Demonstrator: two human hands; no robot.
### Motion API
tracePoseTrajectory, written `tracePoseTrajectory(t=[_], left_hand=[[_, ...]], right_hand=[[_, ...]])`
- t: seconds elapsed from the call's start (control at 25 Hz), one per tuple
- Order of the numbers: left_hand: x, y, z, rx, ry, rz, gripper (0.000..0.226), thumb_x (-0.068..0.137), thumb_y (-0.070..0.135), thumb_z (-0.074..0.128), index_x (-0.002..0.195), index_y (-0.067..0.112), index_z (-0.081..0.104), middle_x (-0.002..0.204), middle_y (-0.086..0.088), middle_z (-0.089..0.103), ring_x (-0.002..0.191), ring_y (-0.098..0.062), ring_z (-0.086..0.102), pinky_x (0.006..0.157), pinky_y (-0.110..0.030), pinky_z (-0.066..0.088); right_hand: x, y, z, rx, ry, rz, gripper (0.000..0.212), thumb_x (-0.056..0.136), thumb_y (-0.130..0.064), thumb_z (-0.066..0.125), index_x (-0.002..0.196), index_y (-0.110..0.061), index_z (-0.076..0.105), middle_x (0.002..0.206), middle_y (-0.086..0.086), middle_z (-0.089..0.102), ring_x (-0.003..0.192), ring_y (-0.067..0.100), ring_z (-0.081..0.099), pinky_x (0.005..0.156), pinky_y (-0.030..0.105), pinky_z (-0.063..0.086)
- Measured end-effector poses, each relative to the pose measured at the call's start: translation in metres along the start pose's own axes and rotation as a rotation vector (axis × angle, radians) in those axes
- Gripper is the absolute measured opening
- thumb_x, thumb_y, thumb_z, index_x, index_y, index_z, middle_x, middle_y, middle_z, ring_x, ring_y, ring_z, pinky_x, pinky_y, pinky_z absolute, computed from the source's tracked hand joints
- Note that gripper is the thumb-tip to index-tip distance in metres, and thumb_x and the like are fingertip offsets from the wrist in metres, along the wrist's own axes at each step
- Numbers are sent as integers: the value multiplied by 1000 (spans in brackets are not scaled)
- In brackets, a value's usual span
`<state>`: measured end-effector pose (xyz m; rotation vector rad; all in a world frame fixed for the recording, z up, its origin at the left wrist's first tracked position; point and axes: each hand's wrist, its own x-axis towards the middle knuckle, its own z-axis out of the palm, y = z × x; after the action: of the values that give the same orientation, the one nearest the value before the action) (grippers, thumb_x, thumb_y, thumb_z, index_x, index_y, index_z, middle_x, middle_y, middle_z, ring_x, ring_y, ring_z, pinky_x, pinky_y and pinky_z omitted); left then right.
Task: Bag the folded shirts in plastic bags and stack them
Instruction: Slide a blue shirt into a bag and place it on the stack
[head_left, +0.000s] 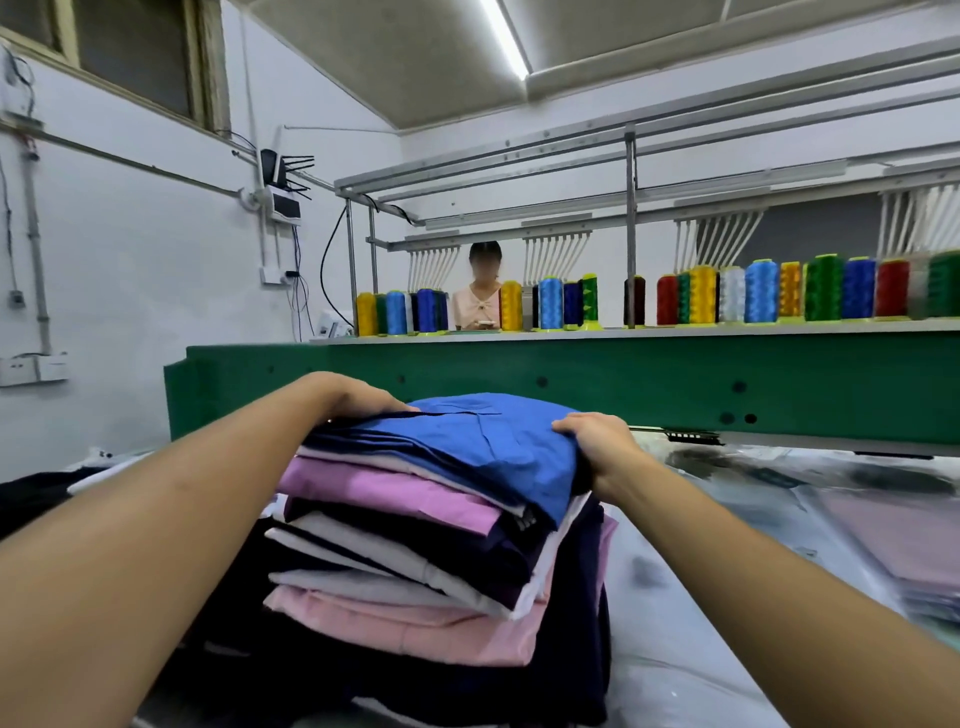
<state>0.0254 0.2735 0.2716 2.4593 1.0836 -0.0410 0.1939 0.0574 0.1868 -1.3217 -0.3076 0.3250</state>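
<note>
A tall pile of folded shirts (415, 561) in pink, white, navy and lilac stands on the table before me. On top lies a folded blue shirt (483, 441). My left hand (358, 400) grips its far left edge, fingers curled over the cloth. My right hand (597, 441) grips its right edge, thumb on top and fingers underneath. Bagged shirts in clear plastic (904, 551) lie at the right of the table.
A green embroidery machine (571, 379) runs across behind the pile, with rows of coloured thread cones (779, 291) on its shelf. A person (480, 291) stands behind it. Dark cloth (31, 499) lies at the left. Clear plastic sheeting (727, 509) covers the table on the right.
</note>
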Motion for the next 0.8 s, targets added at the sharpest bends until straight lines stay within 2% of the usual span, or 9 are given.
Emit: tracePoseTrajectory(t=[0.12,0.24,0.36,0.48,0.52,0.56,0.64,0.68,0.8], left_hand=[[11,-5,0,-57,61,6,81,80,74,61,136,15,57,145,-6,52,128,-29,54,111,-39,39],[20,-8,-2,24,175,28,61,91,57,61,127,7,59,134,-12,56,110,-30,59,91,-34,46],[29,-10,-5,159,338,104,31,96,25,57,105,-4,65,112,-18,65,94,-31,60,81,-35,49],[31,-7,-7,233,411,155,24,90,13,57,71,-2,60,74,-17,57,71,-27,49,61,-31,41],[31,-4,-8,258,414,159,24,90,12,56,73,-4,60,75,-20,57,71,-28,49,60,-30,39],[32,-1,-7,289,404,159,25,92,14,54,84,-8,63,86,-24,62,77,-30,52,65,-30,41],[36,1,-4,325,347,126,37,100,22,48,114,-8,62,119,-23,63,96,-32,56,81,-31,44],[36,2,-2,335,318,99,42,103,27,44,123,-6,59,129,-21,60,104,-31,57,86,-31,44],[38,-3,0,353,293,76,46,106,30,39,127,-6,57,135,-20,58,117,-32,57,93,-32,44]], right_hand=[[5,-4,-2,62,32,-41,15,85,3,63,95,-5,72,84,13,65,67,25,59,56,30,53],[13,-9,-1,73,65,-107,20,85,6,60,99,-1,74,97,17,69,80,27,61,72,35,55],[13,-14,0,-91,36,-82,25,85,-5,67,108,3,67,92,14,58,78,26,53,62,32,47],[6,-17,2,-387,-86,-63,23,88,-10,67,108,-4,59,90,9,48,74,24,49,47,25,43],[4,-19,2,-401,-122,-49,21,87,-9,67,106,-4,59,91,9,50,73,23,52,44,24,45],[2,-20,1,-389,-148,-24,19,87,-7,67,104,-5,60,93,10,53,73,23,55,45,24,48],[-1,-23,-3,-361,-193,39,13,86,-7,69,95,-7,60,96,11,57,76,25,60,57,28,54],[-2,-24,-5,-364,-214,60,14,86,-8,71,93,-9,60,96,11,58,78,27,60,64,32,55],[-3,-25,-2,-375,-252,84,26,82,-8,75,104,-8,61,99,13,61,80,28,62,78,42,59]])
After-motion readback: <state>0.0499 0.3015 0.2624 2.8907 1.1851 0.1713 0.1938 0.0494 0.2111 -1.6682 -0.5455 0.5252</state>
